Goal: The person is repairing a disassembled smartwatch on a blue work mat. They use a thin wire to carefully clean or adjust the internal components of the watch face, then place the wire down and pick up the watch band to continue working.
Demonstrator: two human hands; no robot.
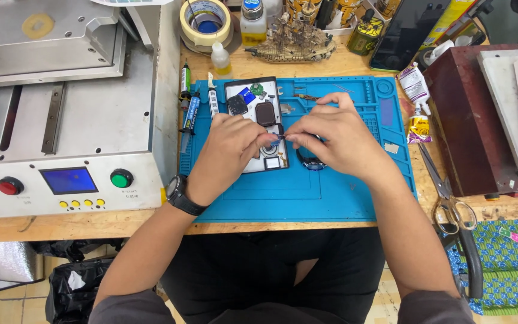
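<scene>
The pale wooden counter carried a blue rectangular silicone work mat under the grip, a grey metal machine left, steel scissors right.

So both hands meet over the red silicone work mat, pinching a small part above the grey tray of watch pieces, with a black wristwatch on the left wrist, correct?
Not quite: the silicone work mat is blue, not red, as the head view shows. The rest holds: the left hand and right hand meet over it, pinching a small part above the grey tray of watch pieces, with a black wristwatch on the left wrist.
</scene>
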